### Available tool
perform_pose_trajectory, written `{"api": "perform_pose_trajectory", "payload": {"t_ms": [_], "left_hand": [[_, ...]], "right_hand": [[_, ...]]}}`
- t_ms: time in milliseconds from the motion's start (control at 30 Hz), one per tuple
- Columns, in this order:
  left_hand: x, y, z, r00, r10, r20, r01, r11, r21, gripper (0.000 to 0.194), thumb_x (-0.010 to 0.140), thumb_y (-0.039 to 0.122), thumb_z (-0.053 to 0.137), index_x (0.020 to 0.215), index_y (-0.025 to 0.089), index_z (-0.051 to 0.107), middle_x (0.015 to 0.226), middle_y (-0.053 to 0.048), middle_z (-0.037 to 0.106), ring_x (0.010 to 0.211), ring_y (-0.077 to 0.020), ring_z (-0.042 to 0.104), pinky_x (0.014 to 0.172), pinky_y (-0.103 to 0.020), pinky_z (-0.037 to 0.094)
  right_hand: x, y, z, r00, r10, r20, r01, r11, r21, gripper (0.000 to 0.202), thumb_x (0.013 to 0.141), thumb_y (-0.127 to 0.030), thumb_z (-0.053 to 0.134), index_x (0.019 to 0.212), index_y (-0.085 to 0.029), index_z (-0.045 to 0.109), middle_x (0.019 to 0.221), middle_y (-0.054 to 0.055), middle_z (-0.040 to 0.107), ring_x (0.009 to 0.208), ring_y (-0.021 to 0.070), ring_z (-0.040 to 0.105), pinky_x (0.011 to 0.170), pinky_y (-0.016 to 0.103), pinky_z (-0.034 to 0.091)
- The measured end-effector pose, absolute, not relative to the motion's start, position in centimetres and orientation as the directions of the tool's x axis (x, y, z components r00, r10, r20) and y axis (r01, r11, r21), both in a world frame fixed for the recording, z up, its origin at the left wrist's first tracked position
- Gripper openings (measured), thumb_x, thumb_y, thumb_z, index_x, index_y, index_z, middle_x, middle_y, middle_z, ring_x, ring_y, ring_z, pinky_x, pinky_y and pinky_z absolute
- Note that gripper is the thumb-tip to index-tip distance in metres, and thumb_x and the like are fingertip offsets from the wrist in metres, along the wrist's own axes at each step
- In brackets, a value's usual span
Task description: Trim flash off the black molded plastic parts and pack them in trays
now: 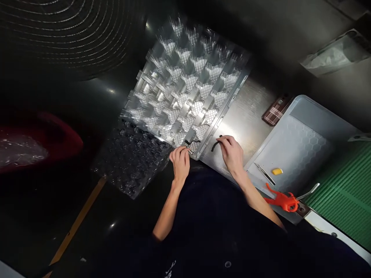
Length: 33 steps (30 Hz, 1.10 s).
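Note:
My left hand (180,162) is at the near corner of a clear plastic blister tray (185,90), its fingers closed around a small thin dark part (191,143) with a bent outline. Over the metal table to the right, my right hand (232,154) pinches a short curved black strip (215,146) between thumb and fingers. Rows of moulded pockets fill the tray, and the ones I can make out hold no other dark part. Fingertips hide some of each piece.
Right of my hands lies a grey-white tray (290,131) bearing tweezers (265,173) and a yellow piece (277,171). An orange air blow gun (285,200) sits at its near edge, a patterned phone (277,110) behind. Another clear tray (130,158) is lower left; green ribbed mat (342,193) at right.

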<state>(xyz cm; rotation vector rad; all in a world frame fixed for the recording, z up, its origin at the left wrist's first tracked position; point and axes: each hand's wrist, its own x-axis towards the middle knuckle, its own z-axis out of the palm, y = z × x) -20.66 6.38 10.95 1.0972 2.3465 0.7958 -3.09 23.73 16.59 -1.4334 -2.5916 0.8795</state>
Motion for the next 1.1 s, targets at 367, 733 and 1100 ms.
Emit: {"api": "perform_pose_trajectory", "payload": {"t_ms": [367, 733, 1100], "left_hand": [[-19.9, 11.6, 10.7, -0.523, 0.844, -0.114, 0.603, 0.462, 0.65, 0.043, 0.117, 0.03, 0.037, 0.139, 0.02, 0.072, 0.149, -0.02, 0.07, 0.145, -0.0338, 0.06, 0.128, -0.054, 0.038], [-22.7, 18.5, 7.8, -0.306, 0.929, -0.209, 0.709, 0.369, 0.601, 0.025, 0.111, 0.025, 0.062, 0.133, 0.02, 0.073, 0.13, -0.011, 0.077, 0.13, -0.0307, 0.069, 0.119, -0.059, 0.05], [-24.3, 19.3, 7.1, -0.33, 0.909, -0.255, 0.776, 0.414, 0.475, 0.025, 0.108, 0.038, 0.072, 0.12, 0.017, 0.074, 0.124, -0.009, 0.076, 0.116, -0.0265, 0.073, 0.107, -0.052, 0.062]], "right_hand": [[-8.3, 26.8, 11.3, -0.62, 0.756, -0.21, 0.721, 0.444, -0.532, 0.034, 0.108, -0.037, 0.07, 0.137, -0.02, 0.07, 0.149, 0.011, 0.065, 0.137, 0.0289, 0.063, 0.118, 0.055, 0.054], [-0.3, 23.7, 7.9, -0.179, 0.916, -0.36, 0.92, 0.026, -0.39, 0.035, 0.108, -0.041, 0.072, 0.133, -0.017, 0.069, 0.132, 0.01, 0.071, 0.109, 0.0214, 0.072, 0.094, 0.041, 0.066], [-7.9, 31.3, 14.0, -0.621, 0.77, -0.146, 0.655, 0.408, -0.636, 0.032, 0.111, -0.034, 0.065, 0.139, -0.02, 0.068, 0.144, 0.011, 0.066, 0.128, 0.0256, 0.067, 0.11, 0.049, 0.06]]}}
